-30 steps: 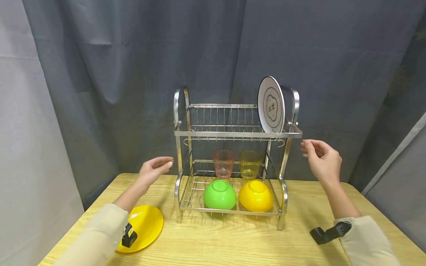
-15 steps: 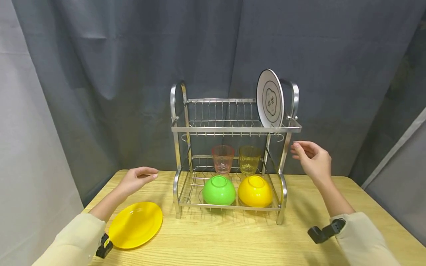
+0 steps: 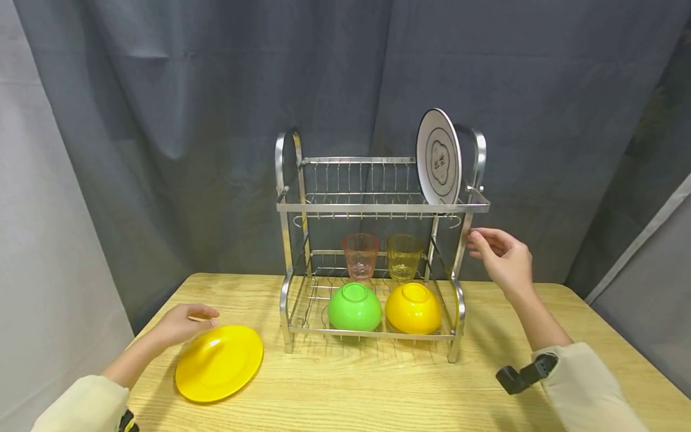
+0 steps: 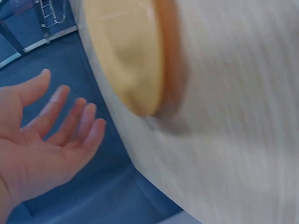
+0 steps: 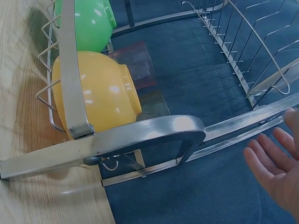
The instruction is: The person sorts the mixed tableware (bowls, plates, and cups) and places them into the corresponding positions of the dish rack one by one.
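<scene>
My left hand [image 3: 186, 324], empty with relaxed fingers, hovers at the back left edge of a yellow plate [image 3: 221, 366] lying on the table. In the left wrist view its fingers [image 4: 56, 107] are spread beside that plate [image 4: 126, 51]. Beside the right post of a two-tier metal dish rack [image 3: 378, 209] is my right hand [image 3: 504, 258], its fingers loosely bent around nothing. The right wrist view has the fingers [image 5: 264, 158] next to the rack's frame. A white patterned plate [image 3: 439, 157] stands upright at the right end of the upper tier.
On the lower tier, a green bowl [image 3: 354, 307] and a yellow bowl [image 3: 413, 308] sit upside down in front. Behind them stand a pink glass [image 3: 361, 255] and a yellow-tinted glass [image 3: 403, 257]. Grey curtains [image 3: 216, 120] hang behind the wooden table [image 3: 335, 390].
My left hand has moved left and down from beside the rack to the yellow plate. My right hand has drifted slightly left, closer to the rack's post.
</scene>
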The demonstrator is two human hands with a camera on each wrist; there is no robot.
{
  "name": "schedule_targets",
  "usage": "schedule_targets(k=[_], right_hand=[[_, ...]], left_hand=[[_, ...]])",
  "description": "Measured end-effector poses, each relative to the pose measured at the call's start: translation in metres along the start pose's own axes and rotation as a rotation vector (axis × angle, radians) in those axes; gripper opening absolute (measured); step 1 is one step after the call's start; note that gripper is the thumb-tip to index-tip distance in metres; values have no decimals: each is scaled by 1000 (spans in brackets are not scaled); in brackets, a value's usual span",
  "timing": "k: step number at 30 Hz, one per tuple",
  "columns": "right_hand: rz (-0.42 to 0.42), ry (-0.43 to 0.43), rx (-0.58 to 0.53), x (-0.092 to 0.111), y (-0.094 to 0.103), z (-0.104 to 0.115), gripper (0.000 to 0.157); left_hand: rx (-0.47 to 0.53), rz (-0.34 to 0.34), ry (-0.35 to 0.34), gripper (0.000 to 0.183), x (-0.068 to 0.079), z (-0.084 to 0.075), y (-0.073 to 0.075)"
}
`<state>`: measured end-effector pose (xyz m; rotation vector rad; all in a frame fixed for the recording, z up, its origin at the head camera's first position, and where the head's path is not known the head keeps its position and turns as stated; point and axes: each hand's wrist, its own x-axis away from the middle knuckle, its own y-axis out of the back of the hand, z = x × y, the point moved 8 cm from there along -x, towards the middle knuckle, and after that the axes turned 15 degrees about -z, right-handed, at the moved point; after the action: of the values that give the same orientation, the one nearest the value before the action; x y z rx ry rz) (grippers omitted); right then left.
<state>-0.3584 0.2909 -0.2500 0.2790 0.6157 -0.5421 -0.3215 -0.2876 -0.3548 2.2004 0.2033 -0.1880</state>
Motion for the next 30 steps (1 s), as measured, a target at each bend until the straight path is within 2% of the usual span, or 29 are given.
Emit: schedule_targets(k=[5,11,20,24,30], right_hand=[[12,-17,-43,0,-4,-3,38],[16,-27,-54,1,-7,-6,33],[23,-42,-60,3,-10,-5,21],[30,-41,-45,4,-11,-6,26],[45,-33,-9,7,-12,-7,42]], left_hand=[[-55,43,36,43,11,18,3],[-14,68,85,44,22,37,0],[54,108,184,45,31,52,-3],[80,114,244,39,34,57,-5],[91,101,271,31,33,62,-7]])
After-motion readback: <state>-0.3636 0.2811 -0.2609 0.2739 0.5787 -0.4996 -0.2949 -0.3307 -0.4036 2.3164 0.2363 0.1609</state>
